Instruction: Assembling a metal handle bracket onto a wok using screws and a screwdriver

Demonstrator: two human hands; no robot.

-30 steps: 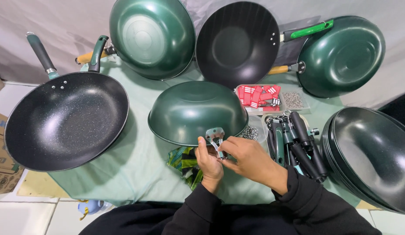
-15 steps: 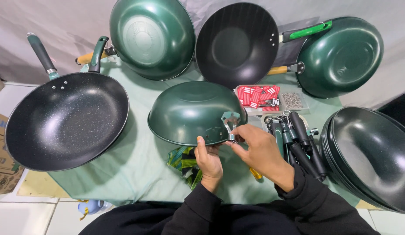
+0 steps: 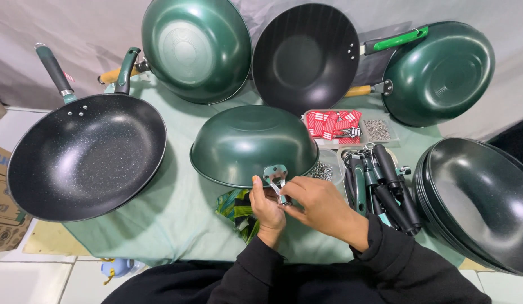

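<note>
At lower centre of the frame, the left hand [image 3: 266,207] and right hand [image 3: 316,204] meet at the near rim of the inverted green wok [image 3: 250,143], fingers pinched narrowly around a small metal handle bracket [image 3: 275,175] held against that rim. Wok condition: dome-side up on the pale green cloth [image 3: 177,225], glossy dark green, without a handle. Loose green handles [image 3: 379,183] lie just right of the hands.

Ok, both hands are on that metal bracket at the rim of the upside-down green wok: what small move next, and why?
Probably press the metal bracket flat against the rim of the upside-down green wok. The left hand pinches it from below and the right hand from the side, and it looks slightly tilted against the rim. Whether its holes line up cannot be seen.
</note>
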